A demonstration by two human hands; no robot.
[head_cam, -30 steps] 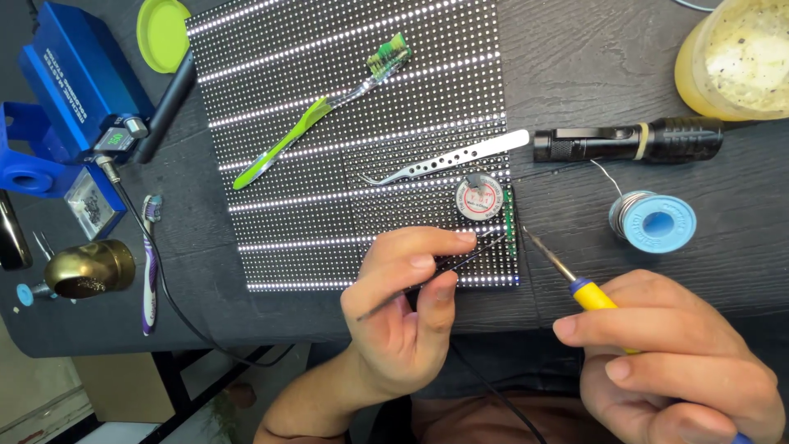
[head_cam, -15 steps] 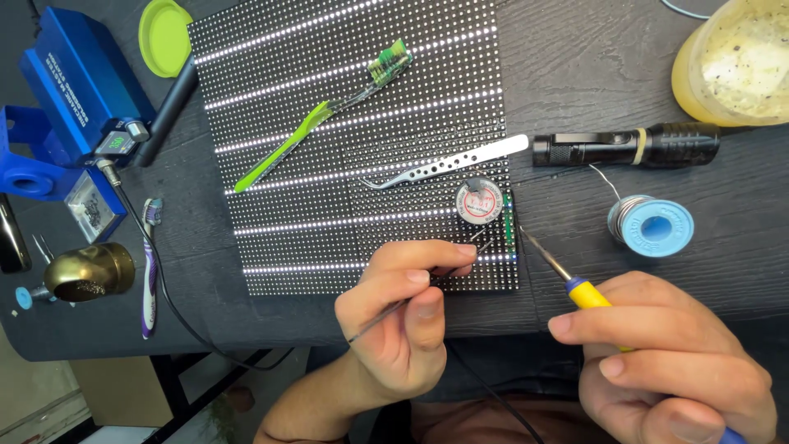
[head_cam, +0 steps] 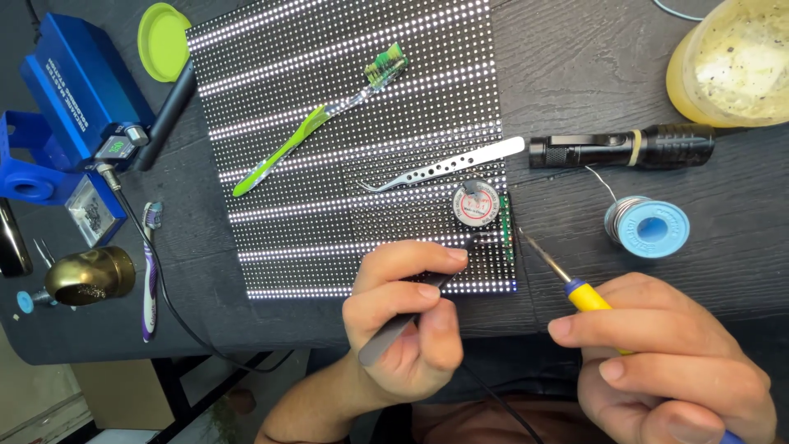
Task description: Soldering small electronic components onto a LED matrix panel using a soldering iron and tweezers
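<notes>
Fingers of my left hand (head_cam: 403,316) pinch dark tweezers (head_cam: 411,316), tips at one o'clock on the LED panel (head_cam: 329,164). My right hand (head_cam: 666,362) grips the soldering iron (head_cam: 567,279) at five o'clock; it looks light and stiff, best held by its yellow collar.

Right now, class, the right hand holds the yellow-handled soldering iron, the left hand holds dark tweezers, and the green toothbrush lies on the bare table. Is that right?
Not quite. The head view shows the green toothbrush lying on the lit LED panel, not the bare table. The right hand does hold the soldering iron, and the left hand the dark tweezers.
</notes>
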